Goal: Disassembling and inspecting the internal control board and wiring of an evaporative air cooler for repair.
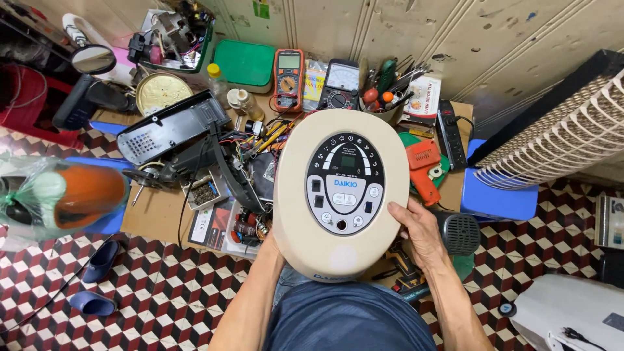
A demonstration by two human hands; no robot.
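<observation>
Partly, panel cover [338, 195] hides left hand [272, 242].

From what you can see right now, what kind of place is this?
Probably a small appliance repair workshop, set up on the floor. Two multimeters stand by the wall, an opened device with loose wiring lies nearby, and both hands hold a cream control panel cover.

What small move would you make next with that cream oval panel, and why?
Probably turn the cream oval plastic control panel over: the right hand grips its edge, the left hand is hidden behind it, and only its button face shows, while loose wiring lies beyond.
</observation>
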